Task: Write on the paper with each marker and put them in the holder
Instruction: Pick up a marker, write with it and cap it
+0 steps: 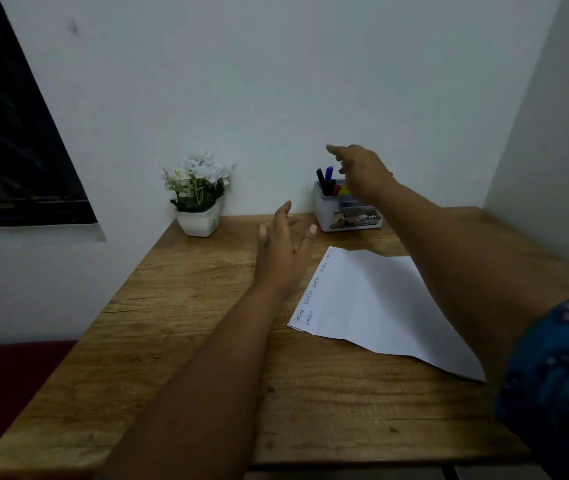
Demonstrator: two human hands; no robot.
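A white sheet of paper (376, 306) lies on the wooden desk, with several handwritten words along its left edge. At the back of the desk against the wall stands a white holder (326, 216), with black, blue and red markers (327, 181) upright in it. My right hand (362, 171) hovers just above and in front of the holder, fingers spread, nothing in it; it hides the holder's right part. My left hand (285, 251) floats above the desk left of the paper, fingers apart and empty.
A white pot of white flowers (198, 195) stands at the desk's back left corner. The wooden desk (186, 341) is hemmed in by walls behind and to the right. A dark window sits at the far left.
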